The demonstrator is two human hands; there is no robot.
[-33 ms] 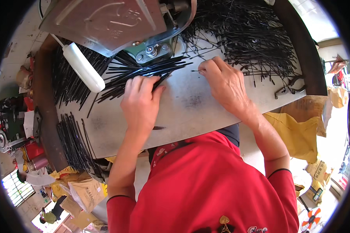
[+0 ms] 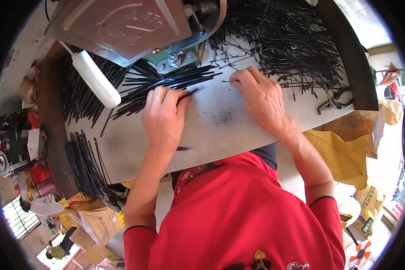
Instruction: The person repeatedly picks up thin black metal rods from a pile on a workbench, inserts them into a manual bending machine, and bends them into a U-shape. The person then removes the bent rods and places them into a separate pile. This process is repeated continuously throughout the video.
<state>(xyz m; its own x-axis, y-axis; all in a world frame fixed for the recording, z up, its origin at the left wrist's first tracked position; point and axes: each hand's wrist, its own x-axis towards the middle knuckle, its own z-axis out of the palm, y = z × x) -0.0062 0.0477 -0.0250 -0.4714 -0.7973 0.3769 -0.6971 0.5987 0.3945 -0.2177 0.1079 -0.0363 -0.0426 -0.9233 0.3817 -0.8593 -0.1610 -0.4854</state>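
My left hand point(image 2: 164, 117) pinches a thin black tube point(image 2: 194, 91) between thumb and fingertips. Its end points toward the right, and the rest is hidden by the hand. Just beyond lies a loose bundle of black tubes point(image 2: 171, 82), spread below the machine. My right hand point(image 2: 262, 96) is closed on a thin black wire point(image 2: 225, 81) whose small tip sticks out to the left. The two tips face each other with a gap between. Behind my right hand spreads a large tangled pile of thin black wires point(image 2: 297, 49).
A metal machine point(image 2: 126, 27) with a green base overhangs the far left. A white rod-shaped lamp point(image 2: 94, 78) hangs near it. More black strips point(image 2: 85, 166) lie along the table's left edge. Pliers point(image 2: 335, 103) rest at the right edge, near a yellow cloth point(image 2: 342, 153).
My left thumb has closed against the fingers, and a black tube now sticks out from the pinch. My right hand has barely moved.
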